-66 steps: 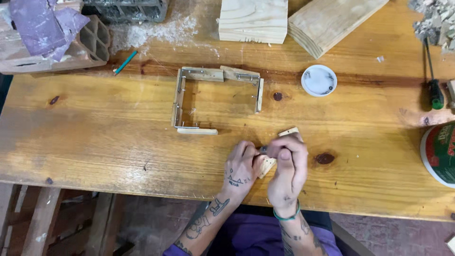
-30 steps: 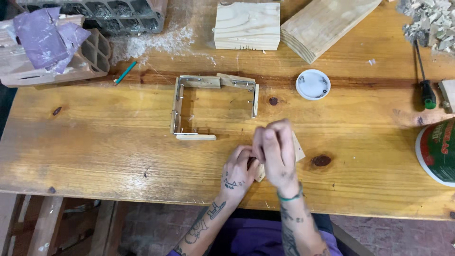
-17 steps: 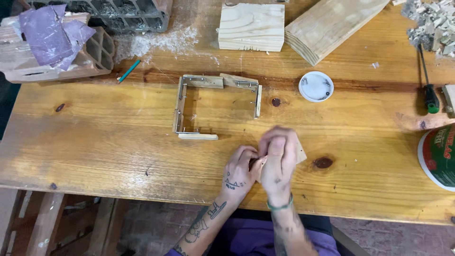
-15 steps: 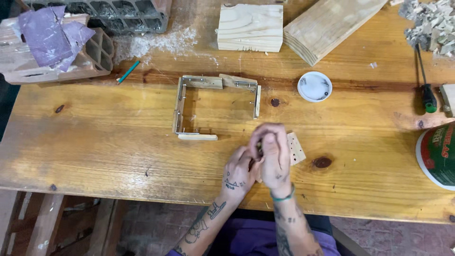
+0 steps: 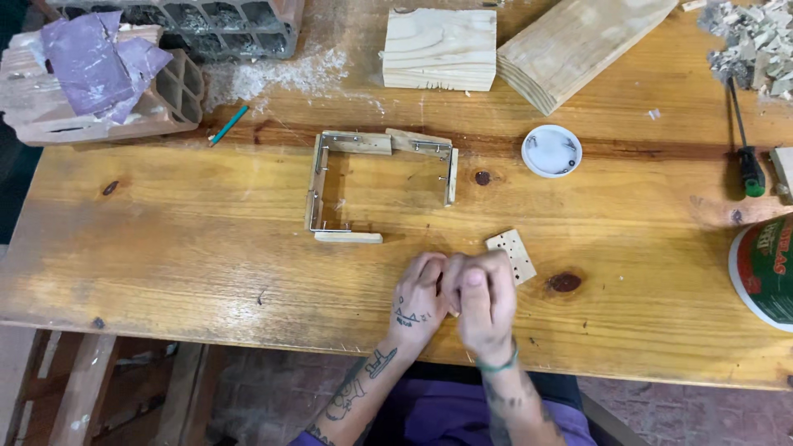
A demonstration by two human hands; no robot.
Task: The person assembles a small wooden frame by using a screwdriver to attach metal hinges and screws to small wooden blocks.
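My left hand (image 5: 418, 299) and my right hand (image 5: 483, 295) are pressed together near the front edge of the wooden table (image 5: 165, 248), fingers curled around a small wood piece that is almost fully hidden between them. Just beyond my right hand lies a small flat wood piece (image 5: 512, 255) with several holes. Further back sits an open frame of thin wood strips (image 5: 363, 183), joined with small metal pins, its right front corner left open.
A white round lid (image 5: 552, 150) with small bits lies right of the frame. Wood blocks (image 5: 440, 48) and a plank (image 5: 578, 45) are at the back, hollow bricks with purple sandpaper (image 5: 99, 62) back left, a screwdriver (image 5: 746, 157) and a round tin (image 5: 764, 268) at right.
My hands stayed together over the small piece, shifting slightly. My right hand has drawn back towards me, uncovering the holed wood piece beside it.
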